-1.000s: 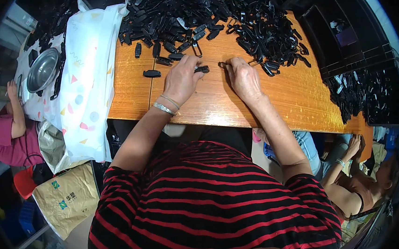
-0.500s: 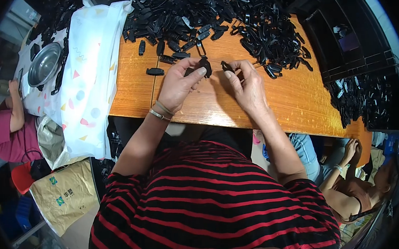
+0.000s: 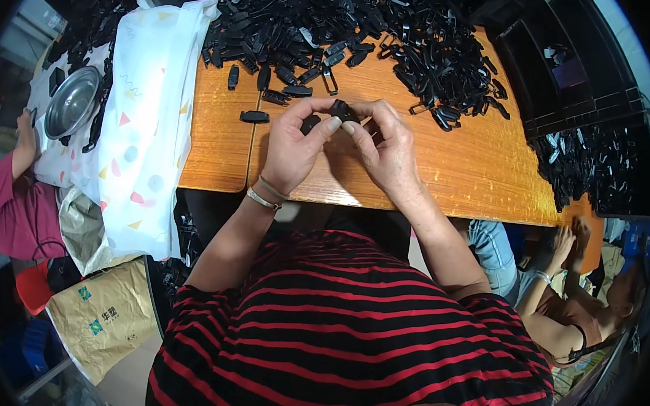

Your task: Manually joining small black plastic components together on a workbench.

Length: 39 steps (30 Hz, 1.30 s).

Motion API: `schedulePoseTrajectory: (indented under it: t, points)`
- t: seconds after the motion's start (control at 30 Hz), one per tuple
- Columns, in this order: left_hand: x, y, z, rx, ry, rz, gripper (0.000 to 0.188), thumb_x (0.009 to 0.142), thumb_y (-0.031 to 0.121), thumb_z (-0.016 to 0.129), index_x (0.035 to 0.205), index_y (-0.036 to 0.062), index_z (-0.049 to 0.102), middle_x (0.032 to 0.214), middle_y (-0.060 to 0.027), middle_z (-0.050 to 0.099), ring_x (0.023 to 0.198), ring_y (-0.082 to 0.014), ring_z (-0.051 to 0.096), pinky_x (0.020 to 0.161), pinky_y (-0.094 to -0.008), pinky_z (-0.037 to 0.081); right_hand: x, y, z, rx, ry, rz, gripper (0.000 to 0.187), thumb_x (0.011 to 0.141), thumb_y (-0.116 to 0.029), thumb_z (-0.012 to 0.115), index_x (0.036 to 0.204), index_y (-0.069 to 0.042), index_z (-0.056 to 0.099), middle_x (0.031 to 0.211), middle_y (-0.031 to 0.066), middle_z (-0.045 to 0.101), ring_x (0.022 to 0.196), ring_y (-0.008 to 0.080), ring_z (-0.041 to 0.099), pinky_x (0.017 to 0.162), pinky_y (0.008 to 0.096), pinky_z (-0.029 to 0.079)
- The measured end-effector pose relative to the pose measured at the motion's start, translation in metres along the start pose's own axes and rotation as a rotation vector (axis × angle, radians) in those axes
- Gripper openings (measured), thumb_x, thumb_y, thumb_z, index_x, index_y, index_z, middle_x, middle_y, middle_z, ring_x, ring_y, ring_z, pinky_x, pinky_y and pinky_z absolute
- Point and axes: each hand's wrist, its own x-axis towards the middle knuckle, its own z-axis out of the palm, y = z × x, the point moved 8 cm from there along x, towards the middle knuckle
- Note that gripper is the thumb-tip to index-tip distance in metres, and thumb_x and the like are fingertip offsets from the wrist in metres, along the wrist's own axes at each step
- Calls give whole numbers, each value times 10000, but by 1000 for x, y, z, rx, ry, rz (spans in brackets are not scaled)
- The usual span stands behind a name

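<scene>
My left hand point(image 3: 295, 146) and my right hand point(image 3: 391, 146) meet above the wooden table point(image 3: 467, 165), near its front edge. Both are closed on a small black plastic part point(image 3: 343, 111), with the thumbs pressed against its near side. Another dark piece shows inside my left palm, mostly covered by the fingers. Whether the part in the fingertips is one piece or two joined ones is hidden. A few loose black plastic pieces lie just beyond my left hand, among them one oblong clip point(image 3: 255, 117) and an open rectangular frame point(image 3: 329, 80).
A big heap of black plastic parts point(image 3: 280, 23) covers the table's far side. To the right stands a black crate point(image 3: 573, 54) above more parts point(image 3: 581, 164). White patterned plastic sheeting point(image 3: 144, 133) and a metal bowl point(image 3: 73, 104) are at left. Two other people sit left and right.
My right hand has moved left with its small black piece to meet my left hand; the fingertips now come together on the part. The person at far left has shifted an arm.
</scene>
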Motion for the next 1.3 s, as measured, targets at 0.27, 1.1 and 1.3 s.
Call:
schedulePoseTrajectory:
  t: [0.27,1.1,1.3]
  points:
    - [-17,0,6,38,71,89,177,956,107,568,1076,-11,626,873,-15,645,778,-53,581,670,-214,477,-22,-7,20,-161,69,-100,335,773,-51,750,1061,-16,583,860,105,567,654,213,618,561,304,497]
    - [-157,21,-165,947,271,-222,133,874,126,661,906,-2,649,708,-98,610,618,-177,572,615,-300,469,65,51,50,-413,-153,18,245,816,-188,731,951,-3,644,895,178,656,710,293,654,638,392,529]
    - [-57,23,-116,928,348,166,203,878,172,662,1016,31,614,717,-103,622,616,-244,593,601,-328,472,88,56,65,-612,-162,-9,253,781,-154,745,916,-3,593,852,206,625,761,396,633,698,460,504]
